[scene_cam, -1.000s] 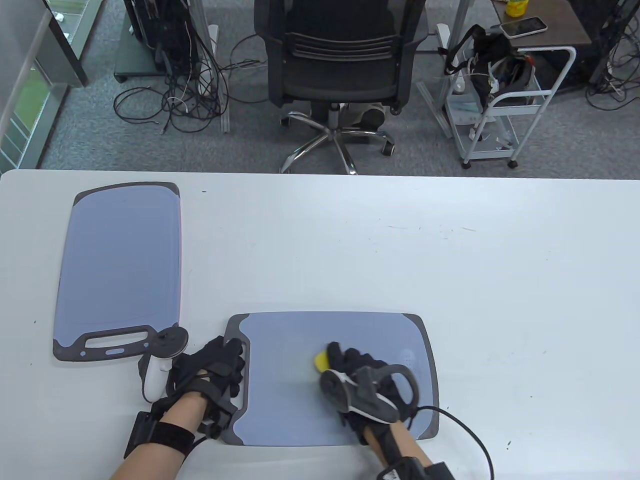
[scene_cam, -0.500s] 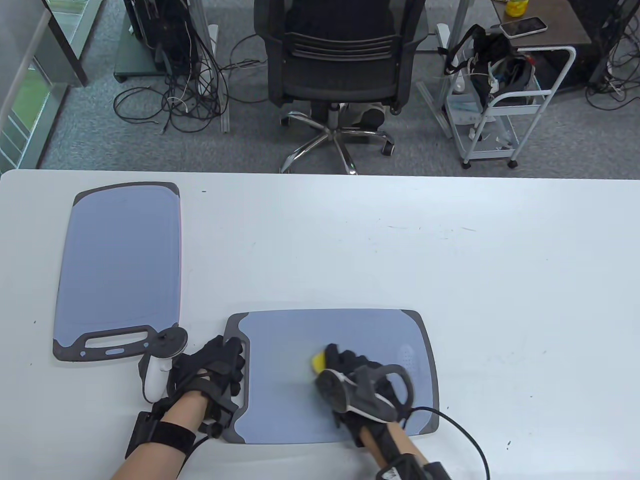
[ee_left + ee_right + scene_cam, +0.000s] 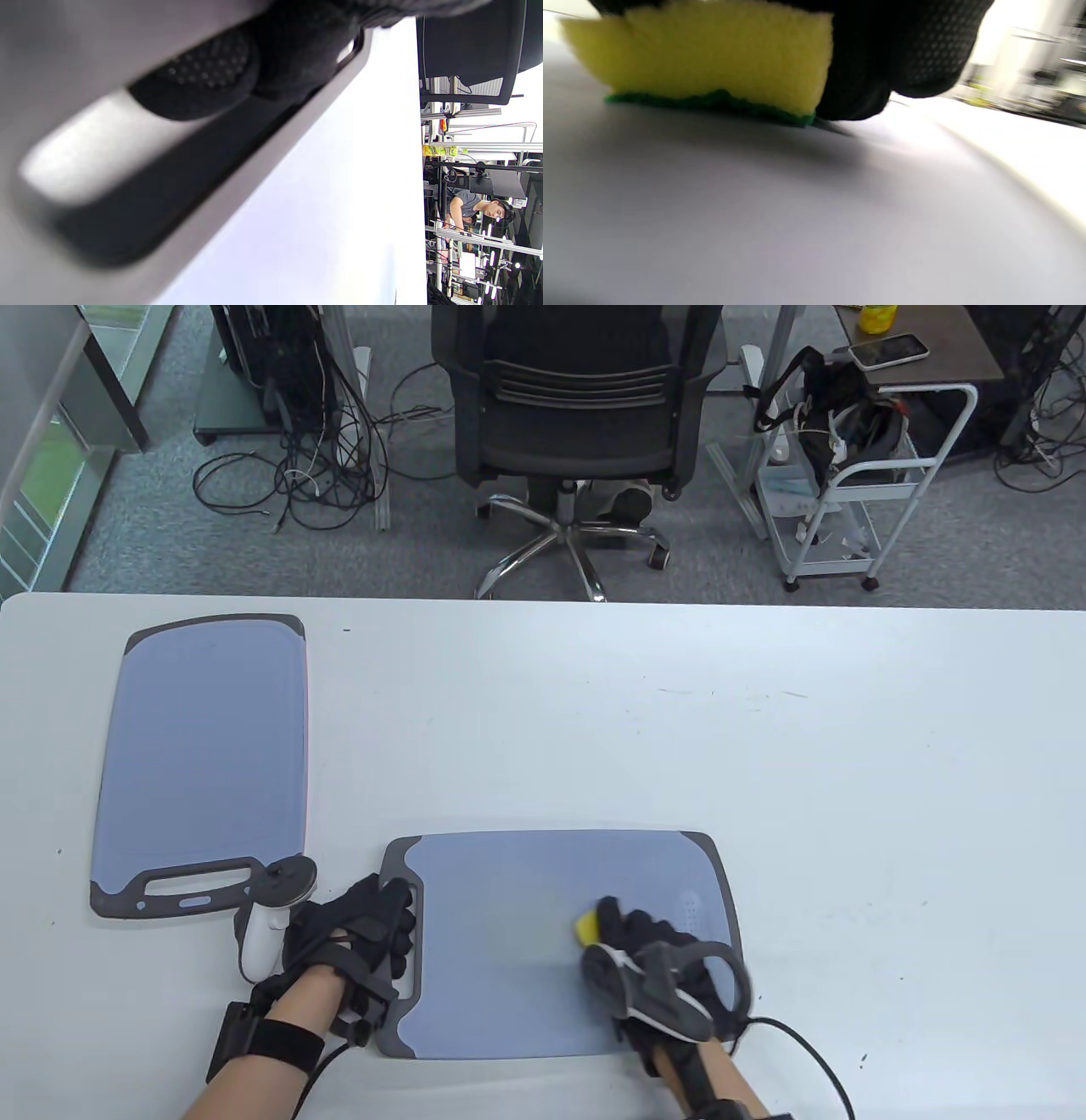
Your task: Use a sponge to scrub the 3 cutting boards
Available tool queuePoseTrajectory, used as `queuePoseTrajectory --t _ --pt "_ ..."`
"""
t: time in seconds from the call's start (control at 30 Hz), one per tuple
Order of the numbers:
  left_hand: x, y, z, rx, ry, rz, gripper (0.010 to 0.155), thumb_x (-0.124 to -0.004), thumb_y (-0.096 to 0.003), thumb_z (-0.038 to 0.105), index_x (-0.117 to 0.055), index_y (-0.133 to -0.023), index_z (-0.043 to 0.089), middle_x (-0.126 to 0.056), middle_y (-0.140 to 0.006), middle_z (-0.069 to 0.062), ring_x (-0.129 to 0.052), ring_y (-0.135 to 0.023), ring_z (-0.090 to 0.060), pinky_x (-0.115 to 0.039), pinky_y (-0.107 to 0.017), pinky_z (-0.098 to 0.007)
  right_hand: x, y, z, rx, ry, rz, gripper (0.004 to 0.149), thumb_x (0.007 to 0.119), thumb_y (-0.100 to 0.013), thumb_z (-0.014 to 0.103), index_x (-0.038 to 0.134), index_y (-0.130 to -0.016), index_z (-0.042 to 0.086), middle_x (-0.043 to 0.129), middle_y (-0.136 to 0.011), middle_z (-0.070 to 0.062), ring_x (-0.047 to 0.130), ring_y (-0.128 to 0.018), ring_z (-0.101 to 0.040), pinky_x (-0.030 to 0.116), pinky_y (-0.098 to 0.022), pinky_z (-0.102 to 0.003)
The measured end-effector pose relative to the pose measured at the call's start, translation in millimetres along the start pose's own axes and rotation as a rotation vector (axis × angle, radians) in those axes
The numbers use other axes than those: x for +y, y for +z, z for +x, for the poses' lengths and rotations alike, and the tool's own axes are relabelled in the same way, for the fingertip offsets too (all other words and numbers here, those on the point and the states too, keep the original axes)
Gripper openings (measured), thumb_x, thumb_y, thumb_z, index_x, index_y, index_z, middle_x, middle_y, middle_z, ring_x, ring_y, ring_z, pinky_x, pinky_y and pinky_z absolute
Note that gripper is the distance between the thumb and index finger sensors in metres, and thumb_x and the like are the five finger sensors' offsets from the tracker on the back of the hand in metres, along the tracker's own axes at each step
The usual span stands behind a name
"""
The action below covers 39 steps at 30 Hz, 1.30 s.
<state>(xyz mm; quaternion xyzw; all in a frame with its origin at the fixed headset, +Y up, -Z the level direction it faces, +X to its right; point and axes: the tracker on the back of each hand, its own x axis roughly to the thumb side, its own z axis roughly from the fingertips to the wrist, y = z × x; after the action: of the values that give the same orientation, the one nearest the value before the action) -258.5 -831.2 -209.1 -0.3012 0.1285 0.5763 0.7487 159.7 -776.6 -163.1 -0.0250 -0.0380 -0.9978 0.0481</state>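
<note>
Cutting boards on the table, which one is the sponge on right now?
The near cutting board, lying crosswise at the table's front edge: the right hand presses the sponge on it. The far-left cutting board lies untouched, handle toward the person.

Overhead table view, both wrist views skimming the near board (image 3: 526, 950) close-up

Two blue-grey cutting boards with dark grey ends lie flat on the white counter, the near board (image 3: 509, 950) lengthwise across the front edge, the far board (image 3: 204, 755) at left with handle slot nearest, and a yellow sponge (image 3: 587, 929) sits green-side-down on the near board's right half.
</note>
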Motion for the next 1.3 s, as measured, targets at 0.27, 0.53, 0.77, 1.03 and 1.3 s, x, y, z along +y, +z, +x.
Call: queuePoseTrajectory --t 0.27,0.53,0.77,1.03,1.3 --pt "-1 -1 0 -0.006 -0.020 0.010 0.054 -0.065 -0.0587 0.053 -0.063 -0.097 0.014 -0.093 -0.067 0.007 -0.105 -0.035 0.000 -0.102 -0.030 -0.028 -1 -1 -8 -0.013 -0.035 -0.034 0.068 0.074 -0.048 0.053 0.068 -0.102 0.012 0.083 -0.080 -0.014 0.091 -0.056 -0.025 0.080 -0.045 -0.044" --pt "0 -1 0 -0.004 -0.009 -0.008 0.054 -0.066 -0.0587 0.052 -0.062 -0.097 0.014 -0.093 -0.068 0.006 -0.106 -0.036 -0.001 -0.102 -0.031 -0.029 -32 14 211 -0.693 -0.013 -0.098 0.069 0.071 -0.050 0.056 0.063 -0.104 0.015 0.080 -0.083 -0.012 0.090 -0.058 -0.022 0.080 -0.047 -0.042" --pt "0 -1 1 0.001 -0.002 -0.023 0.054 -0.066 -0.0583 0.052 -0.062 -0.097 0.014 -0.094 -0.068 0.006 -0.106 -0.037 -0.002 -0.102 -0.032 -0.029 -28 10 183 -0.596 0.026 -0.104 0.068 0.071 -0.048 0.056 0.063 -0.104 0.018 0.081 -0.084 -0.010 0.091 -0.058 -0.022 0.080 -0.047 -0.042" --pt "-1 -1 2 -0.006 -0.030 0.001 0.054 -0.066 -0.0584 0.053 -0.063 -0.096 0.014 -0.094 -0.067 0.006 -0.106 -0.036 -0.001 -0.102 -0.030 -0.028 5 16 -24 -0.004 -0.007 0.001 0.068 0.072 -0.049 0.054 0.064 -0.104 0.015 0.081 -0.083 -0.013 0.091 -0.057 -0.025 0.080 -0.045 -0.044" --pt "-1 -1 2 -0.011 -0.046 0.009 0.054 -0.066 -0.0584 0.053 -0.063 -0.096 0.014 -0.094 -0.067 0.006 -0.106 -0.035 0.000 -0.102 -0.030 -0.027 -4 8 35 -0.198 -0.022 -0.055 0.069 0.073 -0.049 0.053 0.065 -0.102 0.010 0.082 -0.080 -0.015 0.091 -0.055 -0.025 0.080 -0.044 -0.043"
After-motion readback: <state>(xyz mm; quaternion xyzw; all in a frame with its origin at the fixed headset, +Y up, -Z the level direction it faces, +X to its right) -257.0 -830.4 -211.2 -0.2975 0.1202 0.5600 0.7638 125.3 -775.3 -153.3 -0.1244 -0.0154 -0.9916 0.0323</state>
